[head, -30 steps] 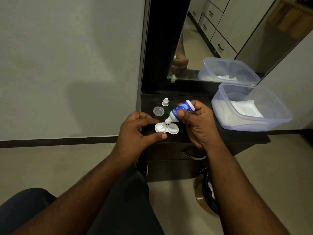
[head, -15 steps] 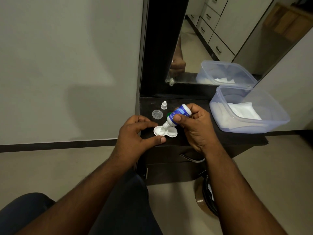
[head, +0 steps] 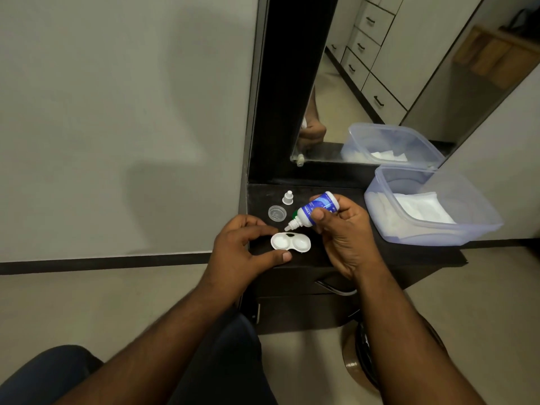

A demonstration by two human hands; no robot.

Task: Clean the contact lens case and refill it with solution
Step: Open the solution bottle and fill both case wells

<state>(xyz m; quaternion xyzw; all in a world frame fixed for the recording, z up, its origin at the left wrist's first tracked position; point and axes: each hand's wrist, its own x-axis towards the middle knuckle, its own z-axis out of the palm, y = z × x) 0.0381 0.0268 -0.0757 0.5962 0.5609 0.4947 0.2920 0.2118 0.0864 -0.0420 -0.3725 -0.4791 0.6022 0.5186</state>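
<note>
A white two-well contact lens case lies open on the dark dresser top. My left hand pinches the case's left end between forefinger and thumb. My right hand holds a small blue-labelled solution bottle, tilted down to the left. Its white nozzle hangs just above the left well without touching it. The bottle's white cap and a clear lens-case lid stand behind the case. A green lid peeks out behind the bottle.
A clear plastic tub holding white tissues stands on the right of the dresser top. Behind it a mirror reflects the tub and my hand. A grey wall fills the left. A drawer handle sits below the top.
The bottle's nozzle has lifted a little from the left well, where it nearly touched half a second ago. My left hand keeps its hold on the case.
</note>
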